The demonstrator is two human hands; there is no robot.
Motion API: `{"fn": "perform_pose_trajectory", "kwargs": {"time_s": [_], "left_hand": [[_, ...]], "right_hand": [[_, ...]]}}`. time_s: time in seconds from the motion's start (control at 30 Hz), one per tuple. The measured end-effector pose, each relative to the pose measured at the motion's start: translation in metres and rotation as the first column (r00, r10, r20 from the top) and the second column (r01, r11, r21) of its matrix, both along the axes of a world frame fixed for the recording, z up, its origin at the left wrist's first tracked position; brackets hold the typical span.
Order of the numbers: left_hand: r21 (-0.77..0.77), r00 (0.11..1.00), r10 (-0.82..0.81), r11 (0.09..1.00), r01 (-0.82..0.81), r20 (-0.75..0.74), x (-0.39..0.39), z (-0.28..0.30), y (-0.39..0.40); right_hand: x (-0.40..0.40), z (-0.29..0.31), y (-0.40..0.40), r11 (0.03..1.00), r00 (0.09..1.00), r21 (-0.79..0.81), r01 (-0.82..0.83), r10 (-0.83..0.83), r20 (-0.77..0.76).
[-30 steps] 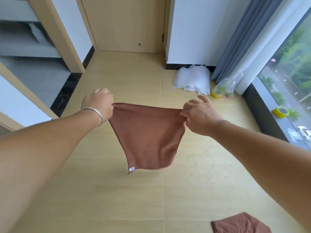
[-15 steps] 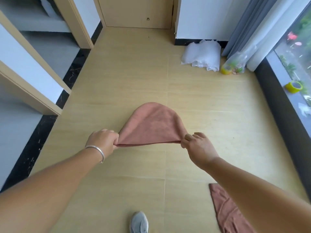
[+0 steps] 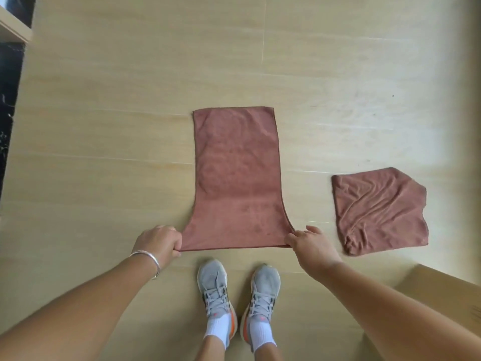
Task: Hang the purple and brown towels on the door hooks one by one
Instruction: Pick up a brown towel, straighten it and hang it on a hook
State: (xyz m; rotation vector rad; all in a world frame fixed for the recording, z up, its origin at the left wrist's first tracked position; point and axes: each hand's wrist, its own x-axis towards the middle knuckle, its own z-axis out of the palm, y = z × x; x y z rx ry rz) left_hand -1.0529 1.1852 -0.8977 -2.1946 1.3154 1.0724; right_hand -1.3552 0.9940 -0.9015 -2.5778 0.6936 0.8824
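A brown towel [image 3: 236,178] lies spread flat on the wooden floor in front of my feet, its far edge pointing away from me. My left hand [image 3: 160,241], with a silver bracelet on the wrist, pinches its near left corner. My right hand [image 3: 311,244] pinches the near right corner. A second brown towel [image 3: 380,212] lies crumpled on the floor to the right, apart from both hands. No purple towel, door or hook is in view.
My two grey sneakers [image 3: 238,295] stand just behind the towel's near edge. A cardboard-coloured box corner [image 3: 442,290] juts in at the lower right. A dark floor strip and a white frame edge [image 3: 13,29] run along the left side.
Both hands have lowered the brown towel from mid-air and laid it flat on the floor. My view has tipped from the room ahead to straight down at my feet.
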Motion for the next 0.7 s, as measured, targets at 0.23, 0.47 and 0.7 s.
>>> {"fn": "perform_pose_trajectory", "kwargs": {"time_s": [0.23,0.47,0.7], "left_hand": [[-0.020,0.984,0.166,0.986,-0.168,-0.060,0.018,-0.035,0.004],[-0.126,0.925,0.378,0.916,-0.380,-0.041,0.078,-0.095,-0.067],[-0.243,0.952,0.303,0.928,-0.283,0.049,0.107,-0.217,-0.111]], "right_hand": [[0.018,-0.040,-0.014,0.981,0.984,-0.084,0.177,-0.175,0.028],[0.074,-0.098,-0.080,0.909,0.918,-0.143,0.392,-0.375,0.132],[0.121,-0.205,-0.126,0.921,0.933,-0.179,0.347,-0.319,0.168]]}}
